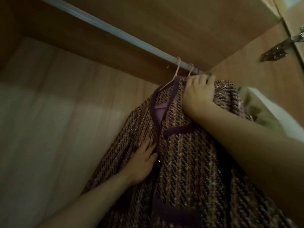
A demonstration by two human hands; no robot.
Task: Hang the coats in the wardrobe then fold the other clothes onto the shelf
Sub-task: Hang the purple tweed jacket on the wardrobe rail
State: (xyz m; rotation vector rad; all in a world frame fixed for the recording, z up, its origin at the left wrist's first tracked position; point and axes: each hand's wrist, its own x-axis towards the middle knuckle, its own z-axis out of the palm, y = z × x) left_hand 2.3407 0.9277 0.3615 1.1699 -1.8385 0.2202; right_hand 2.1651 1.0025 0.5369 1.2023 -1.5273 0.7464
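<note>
- Inside the wardrobe (pixel 49 112), your tweed coat (pixel 185 155), woven in purple and pink with dark purple trim, hangs from the rail (pixel 102 28) near its right end, close to the side panel.
- Two pale hanger hooks (pixel 178 66) sit over the rail just above the coat's collar.
- Your right hand (pixel 197 94) grips the coat's shoulder at the top, fingers curled over the fabric right below the rail.
- Your left hand (pixel 143 163) rests flat against the coat's front beside the buttoned trim, fingers straight and spread, clamped on nothing.
- A metal door hinge (pixel 279 50) shows on the wardrobe's right panel, well above the coat.
- A pale garment (pixel 256 106) lies behind your right forearm; its kind cannot be told.
</note>
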